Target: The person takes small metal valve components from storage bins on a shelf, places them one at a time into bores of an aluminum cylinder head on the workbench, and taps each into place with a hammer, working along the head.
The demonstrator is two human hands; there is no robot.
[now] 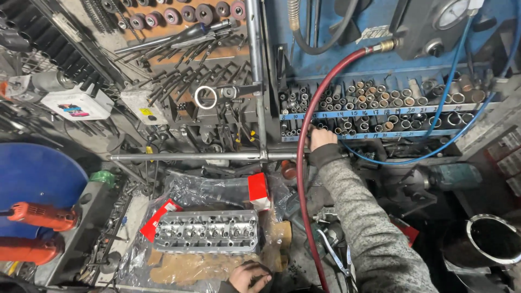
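While the right hand [321, 138] reaches up to the lower row of the socket rack [380, 114] — fingers curled among the sockets, nothing visibly lifted out — the left hand [249, 275] rests loosely closed and empty on the bench edge, just below the cylinder head [206, 231] lying on plastic wrap. Selection looks begun, not finished. Fingertips hide behind the red hose [302, 163]; which socket is touched is unclear.

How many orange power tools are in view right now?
2. One orange power tool lies at the left edge beside the blue disc; the second lies just below it. Others may be hidden off-frame.
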